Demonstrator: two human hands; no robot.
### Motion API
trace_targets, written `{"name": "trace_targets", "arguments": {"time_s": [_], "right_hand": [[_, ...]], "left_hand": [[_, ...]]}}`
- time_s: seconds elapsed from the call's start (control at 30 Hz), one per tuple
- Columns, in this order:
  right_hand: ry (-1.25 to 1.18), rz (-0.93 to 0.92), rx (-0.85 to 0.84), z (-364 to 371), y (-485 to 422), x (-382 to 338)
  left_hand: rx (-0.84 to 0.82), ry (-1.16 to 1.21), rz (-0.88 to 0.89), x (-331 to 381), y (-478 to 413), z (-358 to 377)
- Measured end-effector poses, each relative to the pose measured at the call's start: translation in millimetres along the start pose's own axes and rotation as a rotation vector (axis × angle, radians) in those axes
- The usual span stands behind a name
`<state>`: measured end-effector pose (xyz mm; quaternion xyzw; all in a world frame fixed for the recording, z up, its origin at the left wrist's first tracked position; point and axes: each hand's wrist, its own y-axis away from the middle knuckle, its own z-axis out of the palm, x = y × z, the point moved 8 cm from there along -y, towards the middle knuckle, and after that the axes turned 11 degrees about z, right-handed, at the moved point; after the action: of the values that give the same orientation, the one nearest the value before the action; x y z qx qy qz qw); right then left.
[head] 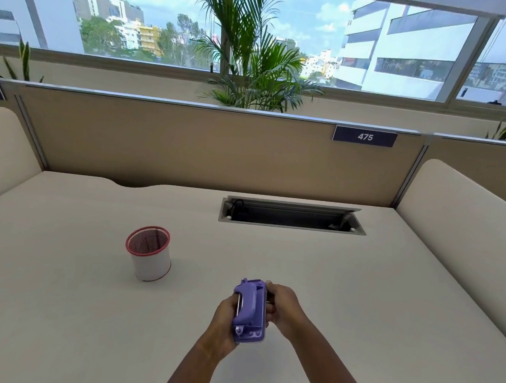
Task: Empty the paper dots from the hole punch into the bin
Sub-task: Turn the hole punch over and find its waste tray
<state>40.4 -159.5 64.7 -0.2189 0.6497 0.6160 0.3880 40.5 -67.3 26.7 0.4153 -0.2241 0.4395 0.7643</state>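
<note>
1. The hole punch (250, 309) is held above the bench (358, 286), tipped on its side, probably so its base tray can be reached.
2. It is gripped by the left hand (223, 317); the right hand (283, 308) fingers are closed on its base edge.
3. The bin (148, 253) stands upright, well apart to the left.

I see both forearms reaching forward, converging. Left hand (223, 314) wrapped from the left, right hand (283, 307) opposite, fingers (270, 285) curled closed, knuckles up.
</note>
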Motion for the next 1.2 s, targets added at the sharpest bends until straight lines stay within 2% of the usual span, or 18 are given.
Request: {"name": "trace_targets", "arguments": {"time_s": [0.1,0.2,0.27,0.43,0.97,1.2], "right_hand": [[0.049,-0.040,0.044,-1,3,-1],[0.059,-0.136,0.142,-3,4,-5],[0.076,-0.196,0.143,1,9,-6],[0.274,-0.312,0.170,6,19,-3],[0.196,-0.154,0.129,2,18,6],[0.164,-0.145,0.097,0,18,3]], "left_hand": [[0.013,0.015,-0.019,-2,0,1],[0.036,0.119,-0.035,-2,-5,4],[0.014,0.181,-0.036,-1,-9,7],[-0.043,0.183,-0.020,0,-14,9],[-0.021,0.171,-0.058,-1,-23,6],[-0.023,0.209,-0.059,-1,-23,8]]}}
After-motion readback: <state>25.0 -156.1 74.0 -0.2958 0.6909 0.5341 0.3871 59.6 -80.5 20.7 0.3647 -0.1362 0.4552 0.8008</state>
